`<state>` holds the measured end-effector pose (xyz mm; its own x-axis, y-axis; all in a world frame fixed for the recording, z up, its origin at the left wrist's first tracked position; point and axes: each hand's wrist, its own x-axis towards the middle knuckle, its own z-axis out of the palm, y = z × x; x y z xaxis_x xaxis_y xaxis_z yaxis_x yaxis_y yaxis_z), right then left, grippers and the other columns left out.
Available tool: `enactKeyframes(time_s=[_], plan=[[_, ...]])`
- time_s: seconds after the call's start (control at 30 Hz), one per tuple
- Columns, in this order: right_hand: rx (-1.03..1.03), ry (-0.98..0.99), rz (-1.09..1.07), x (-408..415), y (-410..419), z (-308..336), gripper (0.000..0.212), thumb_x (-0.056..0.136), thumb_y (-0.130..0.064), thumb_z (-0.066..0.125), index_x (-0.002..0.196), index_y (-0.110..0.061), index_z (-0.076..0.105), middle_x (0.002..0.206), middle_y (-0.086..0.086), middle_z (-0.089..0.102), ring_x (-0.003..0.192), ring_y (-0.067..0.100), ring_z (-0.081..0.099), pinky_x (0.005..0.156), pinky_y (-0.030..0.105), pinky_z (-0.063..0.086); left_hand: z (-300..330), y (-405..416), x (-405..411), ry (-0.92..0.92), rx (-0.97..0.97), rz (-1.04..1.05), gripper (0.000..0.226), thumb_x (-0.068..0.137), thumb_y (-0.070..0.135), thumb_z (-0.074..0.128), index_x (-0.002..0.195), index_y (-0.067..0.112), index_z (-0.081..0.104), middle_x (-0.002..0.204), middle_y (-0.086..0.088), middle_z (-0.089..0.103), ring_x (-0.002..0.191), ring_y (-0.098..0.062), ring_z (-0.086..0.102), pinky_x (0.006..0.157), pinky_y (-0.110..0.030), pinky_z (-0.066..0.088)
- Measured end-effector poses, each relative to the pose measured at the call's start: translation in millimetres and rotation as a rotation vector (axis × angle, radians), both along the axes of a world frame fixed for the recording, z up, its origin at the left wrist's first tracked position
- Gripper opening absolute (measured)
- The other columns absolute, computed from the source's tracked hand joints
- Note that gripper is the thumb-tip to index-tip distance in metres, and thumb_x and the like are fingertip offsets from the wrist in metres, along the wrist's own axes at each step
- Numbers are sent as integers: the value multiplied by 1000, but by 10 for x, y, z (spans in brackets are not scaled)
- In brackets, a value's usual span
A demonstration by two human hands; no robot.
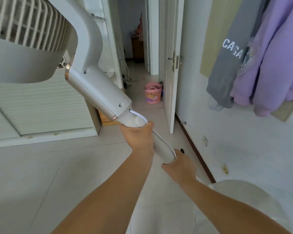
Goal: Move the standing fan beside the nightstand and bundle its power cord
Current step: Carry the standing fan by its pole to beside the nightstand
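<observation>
The white standing fan (pixel 95 85) is tilted, its grilled head at the upper left and its pole slanting down to the right. My left hand (pixel 138 135) is shut around the pole just below the thick neck. My right hand (pixel 179 164) grips the pole lower down. A white power cord (pixel 140 116) comes out of the neck and runs along the pole between my hands. The round white fan base (pixel 247 200) shows at the lower right, partly behind my right arm. No nightstand is in view.
A white wardrobe (pixel 41 107) stands at the left. An open white door (pixel 172 81) leads to a hallway with a pink basket (pixel 153 92) on the floor. Grey and purple sweatshirts (pixel 264 61) hang on the right wall, with sockets (pixel 205 141) low down.
</observation>
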<state>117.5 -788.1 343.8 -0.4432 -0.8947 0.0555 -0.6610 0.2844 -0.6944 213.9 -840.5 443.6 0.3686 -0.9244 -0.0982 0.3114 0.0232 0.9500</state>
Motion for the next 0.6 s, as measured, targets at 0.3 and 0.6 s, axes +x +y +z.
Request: enactKeyframes(time_s=[0.3, 0.6], plan=[[-19, -66, 122, 842, -1989, 9, 21, 60, -30, 65, 77, -28, 52, 63, -8, 57, 59, 14, 57, 51, 25, 42, 47, -1805, 874, -35, -16, 94, 52, 65, 4, 73, 108, 12, 45, 80, 3, 51, 65, -14, 51, 57, -24, 45], [-13, -108, 259, 1765, -3489, 47, 25, 63, -27, 67, 86, -24, 57, 68, -8, 57, 67, 19, 58, 53, 25, 40, 35, -3198, 1832, -49, 3, 240, 59, 61, 9, 73, 111, 16, 43, 80, 6, 52, 67, -9, 53, 54, -22, 42]])
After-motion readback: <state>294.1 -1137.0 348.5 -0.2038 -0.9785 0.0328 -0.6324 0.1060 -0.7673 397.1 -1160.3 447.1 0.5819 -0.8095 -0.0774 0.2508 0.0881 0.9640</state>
